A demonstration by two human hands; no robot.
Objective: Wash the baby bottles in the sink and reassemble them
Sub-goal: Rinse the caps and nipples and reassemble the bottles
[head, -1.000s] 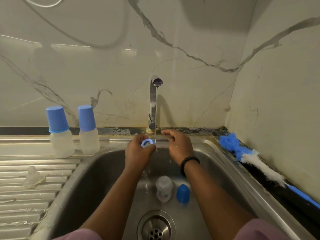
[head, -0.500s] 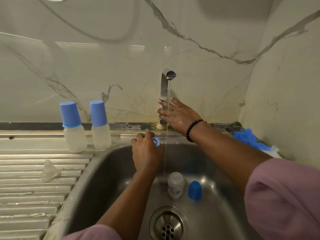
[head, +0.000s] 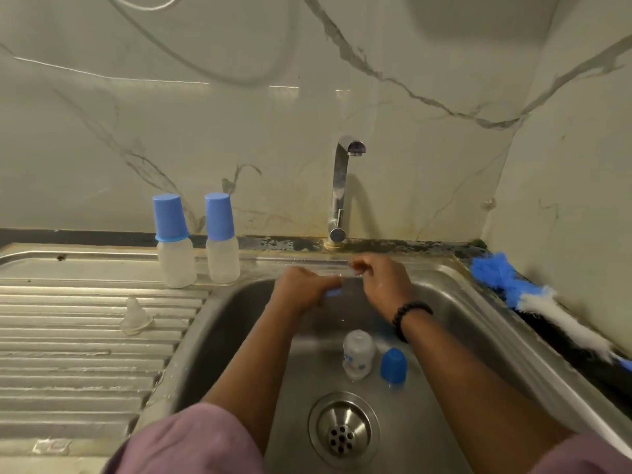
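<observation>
Two assembled baby bottles stand upright, close side by side, on the steel counter [head: 85, 265] at the back left of the sink [head: 455, 289]: the left bottle [head: 174, 244] and the right bottle [head: 222, 241], each frosted and clear-bodied with a tall blue cap on top. A third, uncapped bottle [head: 357, 354] lies in the sink basin just behind the drain [head: 343, 427], its clear body showing a small blue print. One loose blue cap [head: 393, 366] sits just beside it on its right. One clear teat [head: 135, 316] rests alone on the ribbed draining board, well apart from the other pieces. One bottle brush [head: 533, 299] with blue and white bristles lies along the right-hand ledge by the wall.

Both hands are over the back of the basin, below the tap [head: 342, 186]. The left hand [head: 304, 292] is curled, and a small blue ring [head: 331, 293] shows between its fingers; the ring is blurred and mostly hidden. The right hand [head: 379, 282] has its fingers bent inward close to the left hand's fingertips; whether it pinches anything cannot be told. A black bead bracelet [head: 408, 318] circles the right wrist.
</observation>
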